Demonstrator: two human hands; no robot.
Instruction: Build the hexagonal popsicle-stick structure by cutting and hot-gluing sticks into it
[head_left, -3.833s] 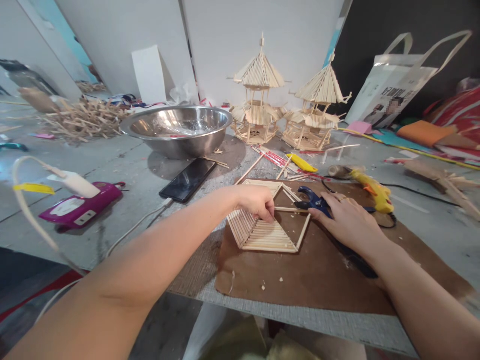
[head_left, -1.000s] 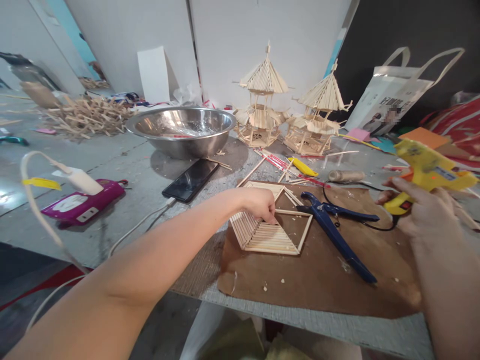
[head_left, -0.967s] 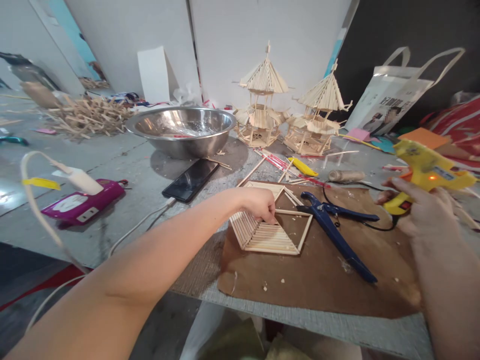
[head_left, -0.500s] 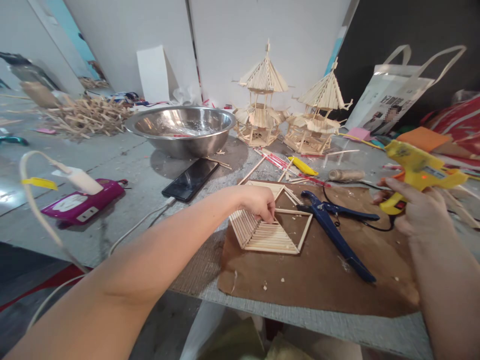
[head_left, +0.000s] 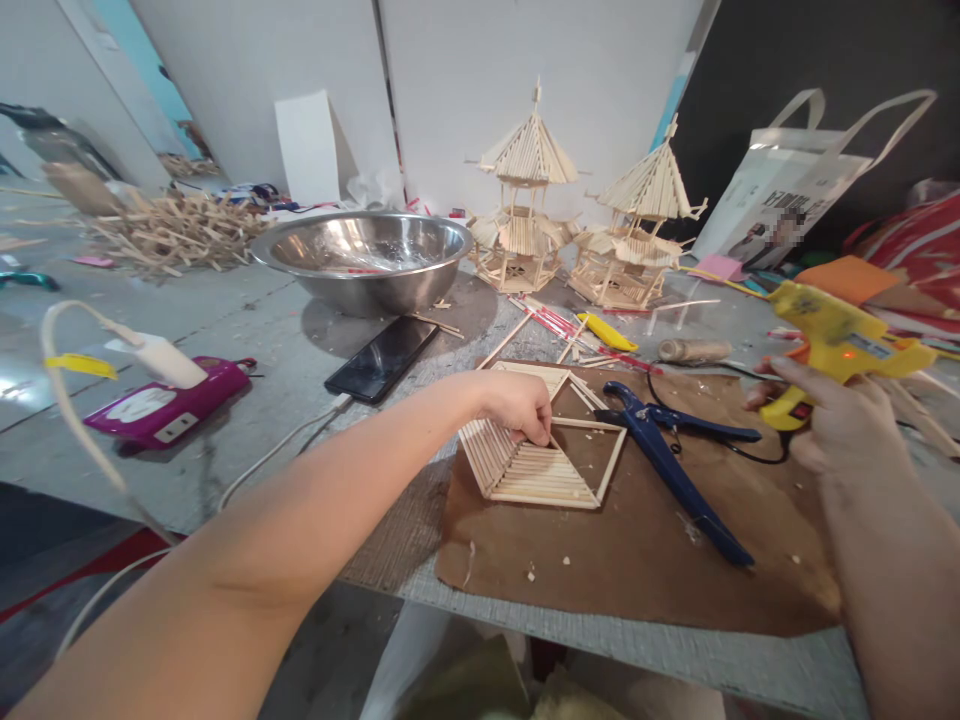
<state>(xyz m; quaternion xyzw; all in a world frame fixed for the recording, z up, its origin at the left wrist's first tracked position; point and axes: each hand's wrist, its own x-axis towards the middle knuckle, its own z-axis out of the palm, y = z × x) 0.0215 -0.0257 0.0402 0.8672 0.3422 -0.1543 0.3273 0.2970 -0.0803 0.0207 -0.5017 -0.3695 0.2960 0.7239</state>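
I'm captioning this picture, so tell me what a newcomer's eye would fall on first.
Most likely the bright yellow glue gun at the right, gripped in the right hand. Next, the tall stick tower at the back, right of the steel bowl, with another tower beside it. Then the partly filled stick frame on the brown sheet, with the left hand bent down over it.
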